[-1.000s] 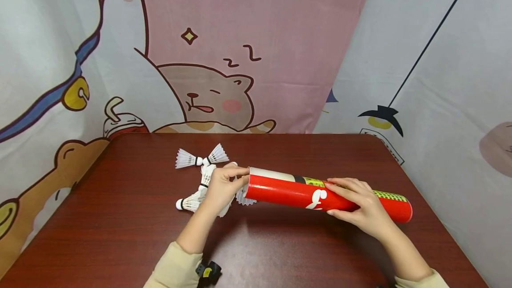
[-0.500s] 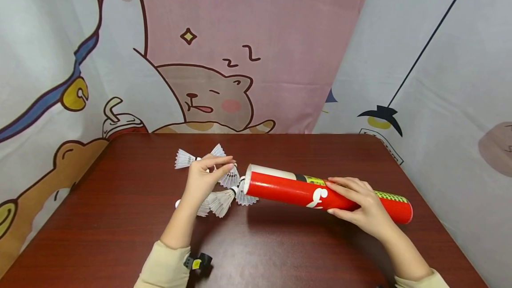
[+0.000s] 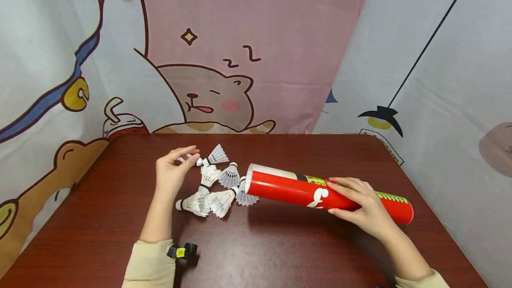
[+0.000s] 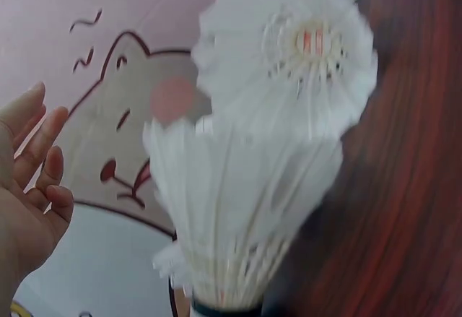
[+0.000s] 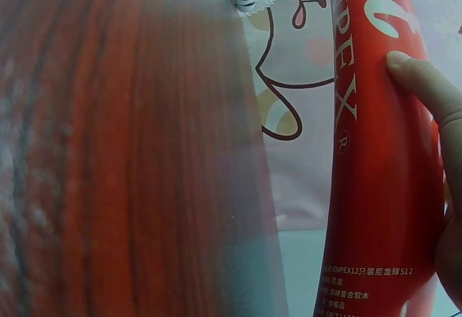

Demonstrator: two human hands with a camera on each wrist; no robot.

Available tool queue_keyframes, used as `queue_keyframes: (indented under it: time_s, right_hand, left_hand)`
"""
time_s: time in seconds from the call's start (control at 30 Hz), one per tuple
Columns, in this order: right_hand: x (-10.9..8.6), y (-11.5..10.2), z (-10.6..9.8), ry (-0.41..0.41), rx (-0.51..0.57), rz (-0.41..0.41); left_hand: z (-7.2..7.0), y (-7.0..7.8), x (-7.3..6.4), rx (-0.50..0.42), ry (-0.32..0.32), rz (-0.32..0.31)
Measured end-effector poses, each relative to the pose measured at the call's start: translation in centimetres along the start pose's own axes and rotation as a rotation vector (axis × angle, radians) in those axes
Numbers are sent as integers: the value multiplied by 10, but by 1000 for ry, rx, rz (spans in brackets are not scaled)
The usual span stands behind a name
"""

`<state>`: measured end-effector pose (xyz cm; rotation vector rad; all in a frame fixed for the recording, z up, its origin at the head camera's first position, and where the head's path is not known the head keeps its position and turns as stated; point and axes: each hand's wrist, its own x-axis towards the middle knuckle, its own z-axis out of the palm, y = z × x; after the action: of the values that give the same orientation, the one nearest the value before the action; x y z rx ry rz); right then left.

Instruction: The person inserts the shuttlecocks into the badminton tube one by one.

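Note:
My right hand [image 3: 362, 208] grips a red shuttlecock tube [image 3: 288, 190], thumb on the near side and fingers over the top. The tube lies tilted, its left end raised off the table and its right end lower. My left hand [image 3: 172, 170] hovers at the left of the shuttlecock group, fingers extended and nothing held. Its fingertips partly hide a shuttlecock [image 3: 198, 162] at the back left. In the left wrist view, this hand [image 4: 32, 194] is apart from the white feather shuttlecock [image 4: 245, 209] in the foreground. The right wrist view shows the thumb [image 5: 422, 79] pressing the printed tube.
Several white shuttlecocks lie close together, among them one upper shuttlecock [image 3: 217, 154], one at the left front [image 3: 196, 203] and one beside the tube's mouth [image 3: 246, 197]. The dark red wooden table [image 3: 300, 252] meets a cartoon-printed cloth [image 3: 280, 57] behind and at both sides.
My left hand has drawn away from the tube's mouth, leftward over the shuttlecocks to the back-left one. The right hand and the tube have hardly moved.

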<state>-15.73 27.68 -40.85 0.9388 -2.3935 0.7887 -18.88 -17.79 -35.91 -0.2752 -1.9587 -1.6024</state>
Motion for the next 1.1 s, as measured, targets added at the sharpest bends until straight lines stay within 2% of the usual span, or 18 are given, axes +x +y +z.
queue_keyframes:
  time_s: [0.3,0.5,0.7,0.87,1.1]
  right_hand:
    - [0,-1,-1,-11,2,27]
    - [0,1,0,-5,1,7]
    - [-1,2,0,-1,-4,-6]
    - [-1,2,-1,-1,-1,-4]
    - [0,3,1,12,3,-32]
  left_hand:
    - [-23,-28,0,-14,95,-106]
    - [-35,-51,-2,8,150,-125]
    - [-38,-65,-5,9,178,-133]
    - [-39,-73,-8,30,204,-196]
    - [-44,-90,-10,78,192,-252]
